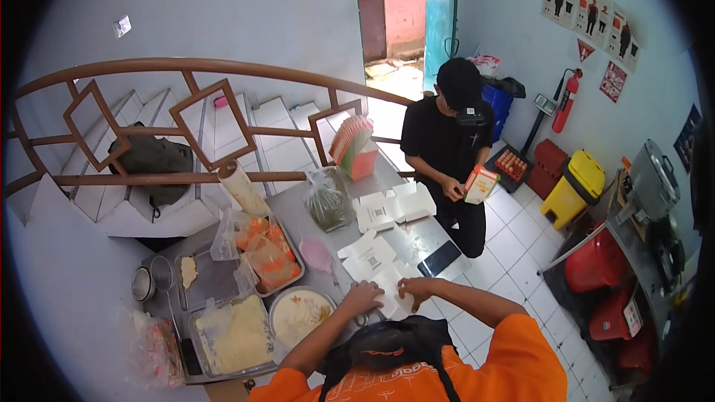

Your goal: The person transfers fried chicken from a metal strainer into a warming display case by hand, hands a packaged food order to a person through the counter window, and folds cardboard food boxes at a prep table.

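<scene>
A white paper food box (pixel 385 277), partly unfolded with a printed square on its raised lid, lies at the near edge of the metal table. My left hand (pixel 363 297) grips its left side, fingers bent over the edge. On the opposite side, my right hand (pixel 415 291) pinches a flap, fingertips partly hidden. Behind it sits a second opened white box (pixel 395 207). A dark phone (pixel 439 259) rests to the right of my box. Left of my left hand stands a round tub of pale batter or flour (pixel 300 314).
A co-worker in black (pixel 450 134) holds a printed box (pixel 480 184) across the table. Stacked cartons (pixel 353 147), a plastic bag (pixel 328 199), a pink strainer-like item (pixel 316 254), a tray of orange-filled bags (pixel 269 254) and a crumb-filled tray (pixel 232 335) crowd the table.
</scene>
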`<state>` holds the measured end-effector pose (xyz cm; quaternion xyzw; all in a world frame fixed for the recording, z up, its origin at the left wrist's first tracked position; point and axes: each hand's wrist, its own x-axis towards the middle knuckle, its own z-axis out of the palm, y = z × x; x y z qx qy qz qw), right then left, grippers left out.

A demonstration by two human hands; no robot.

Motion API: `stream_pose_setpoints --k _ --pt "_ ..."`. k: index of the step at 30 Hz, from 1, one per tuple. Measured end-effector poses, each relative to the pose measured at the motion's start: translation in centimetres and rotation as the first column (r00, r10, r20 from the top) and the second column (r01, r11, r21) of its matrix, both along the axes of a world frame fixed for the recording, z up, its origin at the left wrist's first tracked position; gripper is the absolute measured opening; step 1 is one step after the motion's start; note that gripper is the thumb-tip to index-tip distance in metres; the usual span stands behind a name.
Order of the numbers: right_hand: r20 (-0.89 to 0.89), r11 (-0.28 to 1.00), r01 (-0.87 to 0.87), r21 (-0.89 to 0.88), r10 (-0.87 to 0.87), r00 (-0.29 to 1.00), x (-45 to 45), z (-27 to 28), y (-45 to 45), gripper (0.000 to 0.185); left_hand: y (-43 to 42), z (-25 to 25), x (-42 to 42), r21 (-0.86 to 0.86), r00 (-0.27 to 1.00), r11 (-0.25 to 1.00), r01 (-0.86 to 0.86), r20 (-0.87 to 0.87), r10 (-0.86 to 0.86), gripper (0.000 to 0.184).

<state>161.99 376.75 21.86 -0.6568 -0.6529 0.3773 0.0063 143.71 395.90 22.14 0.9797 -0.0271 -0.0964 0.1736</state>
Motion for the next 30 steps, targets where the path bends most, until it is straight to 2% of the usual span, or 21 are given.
stream_pose_setpoints --k 1,3,6,12,15,19,23,24,25,26,28,29,30 --pt "-0.016 1.0 -0.002 -0.016 0.002 1.0 -0.1 0.4 0.0 0.073 0.3 -0.5 0.6 -0.002 1.0 1.0 0.009 -0.007 -0.009 0.057" --pt "0.029 1.0 -0.011 0.023 0.011 1.0 -0.7 0.8 -0.5 0.073 0.8 -0.6 1.1 0.008 0.996 0.996 0.084 -0.008 -0.084 0.06" --pt "0.129 0.991 0.006 0.136 -0.024 0.991 -1.9 0.8 -2.1 0.066 0.5 -0.1 0.4 0.035 0.986 0.988 0.153 0.056 -0.155 0.065" --pt "0.057 0.978 0.015 0.208 -0.027 0.998 -0.9 -0.2 -2.7 0.054 0.6 -0.2 0.0 0.05 0.977 0.982 0.183 0.102 -0.187 0.071" --pt "-0.024 0.992 0.035 0.122 -0.033 0.999 0.1 -1.0 -1.1 0.058 0.6 -0.1 0.2 0.042 0.982 0.983 0.177 0.061 -0.18 0.071" --pt "0.132 0.997 -0.036 0.065 0.027 0.991 -1.0 1.3 -1.2 0.067 0.6 1.1 0.7 0.04 0.985 0.985 0.17 -0.032 -0.168 0.073" --pt "0.023 0.992 -0.038 0.119 0.036 0.999 0.4 -0.7 -1.1 0.064 0.5 1.2 0.5 0.053 0.98 0.979 0.195 0.02 -0.196 0.072" --pt "-0.024 0.996 -0.034 0.079 0.036 0.999 0.9 -0.9 -0.8 0.06 0.4 0.8 0.4 0.071 0.976 0.978 0.196 0.079 -0.202 0.072" --pt "-0.044 0.998 -0.023 0.056 0.025 0.999 1.2 -1.4 -0.6 0.054 0.3 1.3 0.5 0.068 0.977 0.977 0.2 0.066 -0.204 0.072" --pt "-0.082 0.995 -0.058 0.086 0.065 0.995 1.8 -2.4 -0.3 0.05 0.7 0.6 0.8 0.08 0.972 0.975 0.207 0.091 -0.214 0.072" --pt "-0.242 0.996 -0.071 0.059 0.083 0.967 2.9 -5.7 0.7 0.045 0.5 0.0 0.3 0.068 0.969 0.977 0.204 0.125 -0.211 0.071" --pt "-0.22 0.995 -0.088 0.042 0.095 0.971 3.1 -6.1 0.9 0.05 0.5 0.4 0.4 0.058 0.97 0.981 0.187 0.148 -0.193 0.071" --pt "-0.185 0.998 -0.025 0.061 0.036 0.982 2.5 -4.6 0.5 0.055 0.3 0.4 0.2 0.044 0.977 0.984 0.174 0.116 -0.178 0.072"
